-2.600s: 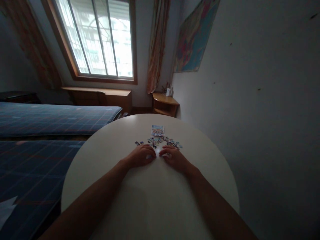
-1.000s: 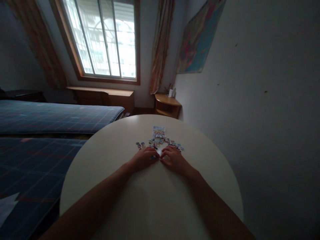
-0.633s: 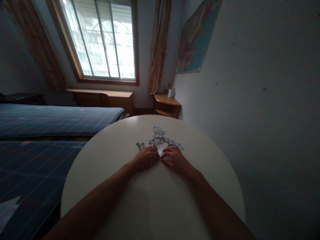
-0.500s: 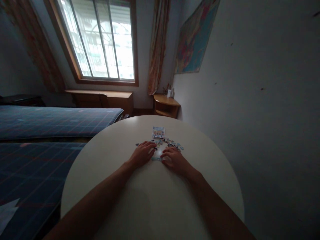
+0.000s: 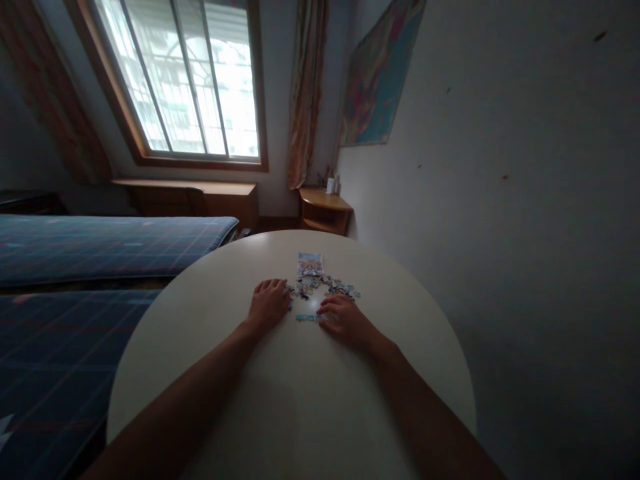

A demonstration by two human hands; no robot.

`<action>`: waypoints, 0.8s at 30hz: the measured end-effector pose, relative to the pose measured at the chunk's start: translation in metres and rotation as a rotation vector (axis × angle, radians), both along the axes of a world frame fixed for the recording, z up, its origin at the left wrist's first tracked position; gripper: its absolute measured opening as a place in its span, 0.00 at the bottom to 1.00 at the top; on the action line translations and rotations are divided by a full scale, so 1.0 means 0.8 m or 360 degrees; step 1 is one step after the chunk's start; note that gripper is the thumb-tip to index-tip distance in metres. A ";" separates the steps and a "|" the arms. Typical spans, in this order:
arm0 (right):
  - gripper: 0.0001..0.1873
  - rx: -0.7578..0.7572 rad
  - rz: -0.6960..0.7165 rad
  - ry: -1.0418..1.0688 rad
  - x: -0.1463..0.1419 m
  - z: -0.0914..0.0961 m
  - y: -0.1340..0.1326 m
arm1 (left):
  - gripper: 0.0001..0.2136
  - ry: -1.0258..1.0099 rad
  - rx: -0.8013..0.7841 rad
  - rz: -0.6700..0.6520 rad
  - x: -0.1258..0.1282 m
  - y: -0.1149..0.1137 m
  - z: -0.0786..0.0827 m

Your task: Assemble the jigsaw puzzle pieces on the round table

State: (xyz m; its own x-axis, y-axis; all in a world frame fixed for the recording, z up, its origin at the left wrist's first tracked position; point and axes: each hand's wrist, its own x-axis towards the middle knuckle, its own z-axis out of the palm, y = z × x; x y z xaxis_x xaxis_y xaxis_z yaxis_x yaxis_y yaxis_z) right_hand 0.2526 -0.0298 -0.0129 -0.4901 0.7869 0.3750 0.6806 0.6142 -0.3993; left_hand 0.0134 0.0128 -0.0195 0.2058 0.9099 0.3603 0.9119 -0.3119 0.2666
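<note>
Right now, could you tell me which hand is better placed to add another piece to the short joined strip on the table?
Probably the right hand: its fingertips rest at the joined strip. The left hand lies flat further off, beside the loose pieces.

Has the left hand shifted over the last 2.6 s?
Yes. The left hand went left and farther up the table, away from the right hand, to the left end of the loose puzzle pieces.

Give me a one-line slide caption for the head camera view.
Both hands on a round white table: left hand flat beside loose puzzle pieces, right hand touching a short joined strip.
</note>
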 end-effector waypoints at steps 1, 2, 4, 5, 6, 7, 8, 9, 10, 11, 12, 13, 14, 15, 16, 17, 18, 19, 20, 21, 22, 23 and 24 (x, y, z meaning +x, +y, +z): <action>0.10 -0.0003 0.0003 0.0001 0.000 0.000 0.000 | 0.16 -0.0002 0.0002 0.0015 -0.001 0.001 0.001; 0.10 -0.0006 0.0005 0.0001 0.000 0.000 0.000 | 0.16 -0.0007 0.0001 0.0025 -0.002 0.002 0.001; 0.10 -0.0009 0.0009 0.0002 0.000 0.001 0.000 | 0.15 -0.0023 -0.0012 0.0037 -0.005 0.005 0.000; 0.10 -0.0010 0.0011 0.0003 0.000 0.002 0.000 | 0.15 -0.0034 -0.0023 0.0041 -0.006 0.007 -0.001; 0.10 -0.0011 0.0014 0.0004 0.000 0.003 0.000 | 0.14 -0.0046 -0.0035 0.0046 -0.008 0.009 -0.001; 0.09 -0.0012 0.0016 0.0006 0.000 0.003 -0.001 | 0.14 -0.0057 -0.0048 0.0048 -0.009 0.011 -0.002; 0.09 -0.0013 0.0018 0.0008 0.000 0.003 -0.001 | 0.14 -0.0066 -0.0062 0.0046 -0.011 0.013 -0.002; 0.09 -0.0014 0.0019 0.0010 0.000 0.004 -0.001 | 0.13 -0.0073 -0.0074 0.0039 -0.013 0.015 -0.002; 0.09 -0.0016 0.0020 0.0011 0.000 0.004 -0.001 | 0.13 -0.0077 -0.0083 0.0028 -0.015 0.016 -0.002; 0.09 -0.0018 0.0021 0.0012 0.000 0.004 -0.002 | 0.13 -0.0081 -0.0089 0.0017 -0.017 0.017 -0.001; 0.09 -0.0021 0.0020 0.0012 0.000 0.004 -0.001 | 0.12 -0.0083 -0.0090 0.0008 -0.020 0.017 -0.001; 0.10 -0.0024 0.0020 0.0012 0.001 0.004 -0.001 | 0.12 -0.0085 -0.0088 0.0005 -0.021 0.016 0.000; 0.10 -0.0027 0.0021 0.0010 0.001 0.004 -0.001 | 0.11 -0.0088 -0.0083 0.0011 -0.023 0.015 0.002; 0.10 -0.0029 0.0022 0.0009 0.001 0.004 0.000 | 0.11 -0.0091 -0.0079 0.0025 -0.025 0.013 0.003; 0.10 -0.0031 0.0025 0.0007 0.001 0.004 0.000 | 0.11 -0.0094 -0.0075 0.0041 -0.026 0.011 0.004; 0.10 -0.0031 0.0030 0.0004 0.001 0.004 0.000 | 0.11 -0.0098 -0.0073 0.0055 -0.028 0.010 0.005; 0.10 -0.0031 0.0035 0.0003 0.001 0.004 0.001 | 0.12 -0.0103 -0.0074 0.0066 -0.029 0.008 0.005; 0.10 -0.0030 0.0040 0.0002 0.001 0.004 0.001 | 0.12 -0.0107 -0.0077 0.0071 -0.030 0.008 0.005; 0.09 -0.0028 0.0043 0.0002 0.001 0.004 0.002 | 0.12 -0.0112 -0.0084 0.0071 -0.031 0.008 0.005; 0.09 -0.0026 0.0048 0.0004 0.001 0.004 0.002 | 0.12 -0.0117 -0.0094 0.0067 -0.033 0.009 0.005; 0.09 -0.0023 0.0051 0.0005 0.001 0.003 0.003 | 0.12 -0.0123 -0.0106 0.0062 -0.034 0.010 0.004; 0.09 -0.0020 0.0054 0.0007 0.001 0.003 0.003 | 0.11 -0.0130 -0.0117 0.0056 -0.035 0.012 0.003; 0.09 -0.0018 0.0057 0.0009 0.001 0.002 0.003 | 0.11 -0.0139 -0.0128 0.0048 -0.036 0.015 0.002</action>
State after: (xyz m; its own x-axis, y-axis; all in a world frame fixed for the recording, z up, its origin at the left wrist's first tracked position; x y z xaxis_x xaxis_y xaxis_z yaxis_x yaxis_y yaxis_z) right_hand 0.2533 -0.0274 -0.0110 -0.5157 0.7732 0.3690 0.6562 0.6334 -0.4101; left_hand -0.0154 0.0244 -0.0182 0.1492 0.9418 0.3014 0.8928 -0.2594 0.3684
